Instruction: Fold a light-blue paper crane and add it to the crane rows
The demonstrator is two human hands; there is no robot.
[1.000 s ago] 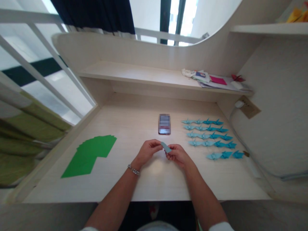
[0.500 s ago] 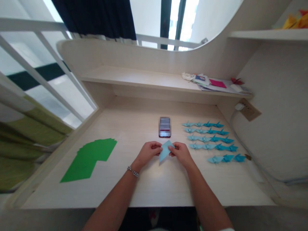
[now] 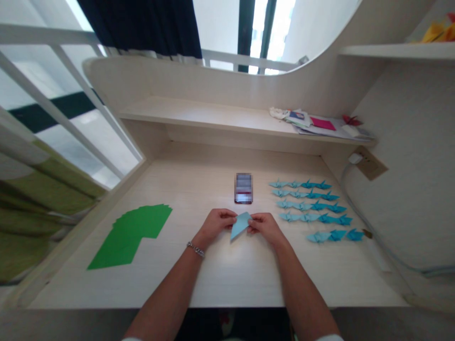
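A small folded piece of light blue origami paper [image 3: 240, 226] is held over the middle of the desk, its long point aimed down and to the left. My left hand [image 3: 218, 223], with a chain bracelet at the wrist, pinches its upper left edge. On the right edge, my right hand [image 3: 264, 226] grips the paper between thumb and fingers. Just beyond both hands lies a phone [image 3: 243, 188], its screen blurred. Rows of blue folded paper cranes [image 3: 312, 205] stand to the right, running from pale to deeper blue.
Green paper sheets [image 3: 130, 234] lie fanned out on the left of the desk [image 3: 199, 166]. Papers and a pink card [image 3: 323, 124] rest on the back shelf. A plug [image 3: 354, 158] with a grey cable sits in the right wall socket. A white railing borders the left.
The blue paper has turned and shifted slightly left, and its top point now appears lower and blunter. Both hands still pinch it.
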